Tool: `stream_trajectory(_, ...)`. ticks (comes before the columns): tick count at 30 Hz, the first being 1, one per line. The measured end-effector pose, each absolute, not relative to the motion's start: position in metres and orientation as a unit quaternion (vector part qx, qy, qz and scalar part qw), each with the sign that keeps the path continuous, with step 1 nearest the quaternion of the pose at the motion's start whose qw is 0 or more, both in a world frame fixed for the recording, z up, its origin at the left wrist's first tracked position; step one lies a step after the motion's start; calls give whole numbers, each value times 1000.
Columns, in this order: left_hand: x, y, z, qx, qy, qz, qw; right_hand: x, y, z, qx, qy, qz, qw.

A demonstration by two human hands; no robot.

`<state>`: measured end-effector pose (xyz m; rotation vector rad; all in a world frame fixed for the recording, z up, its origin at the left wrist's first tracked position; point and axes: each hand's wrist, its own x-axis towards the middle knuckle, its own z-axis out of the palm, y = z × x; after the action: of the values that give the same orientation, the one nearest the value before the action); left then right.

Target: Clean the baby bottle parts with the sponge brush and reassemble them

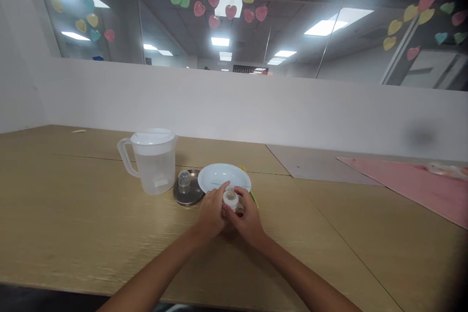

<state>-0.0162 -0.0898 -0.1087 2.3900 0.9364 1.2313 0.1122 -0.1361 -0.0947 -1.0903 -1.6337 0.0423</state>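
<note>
Both hands are closed around a small baby bottle (230, 198) with a white collar and a clear nipple, in front of a white oval bowl (221, 174). My left hand (213, 209) wraps its left side. My right hand (249, 215) grips the collar from the right, thumb in front. The bottle's lower body is mostly hidden by the fingers. Left of the bowl, a clear dome cap (184, 181) stands on a round metal tray (190, 198). Something yellow and green shows partly behind the bowl's right side.
A translucent lidded pitcher (156, 163) stands left of the metal tray, its handle pointing left. Grey and pink sheets (413, 187) cover the table's right rear, with a clear plastic packet (446, 170) on the pink one. A white wall rises behind the wooden table (91, 214).
</note>
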Motion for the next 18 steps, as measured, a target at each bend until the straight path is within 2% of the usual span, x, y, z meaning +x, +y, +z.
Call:
stream_trajectory(4,-30,-81,-106,884,222,412,15,117,-135,-98,-454,-704,-2,547)
stream_trajectory(7,-47,-68,-101,862,198,462,-57,123,-133,-100,-456,-711,-10,534)
stream_trajectory(12,-74,-36,-101,758,365,532,-96,128,-132,-101,-446,-725,4,525)
stream_trajectory(18,-84,-2,-126,752,479,444,-91,128,-131,-101,-419,-733,5,535)
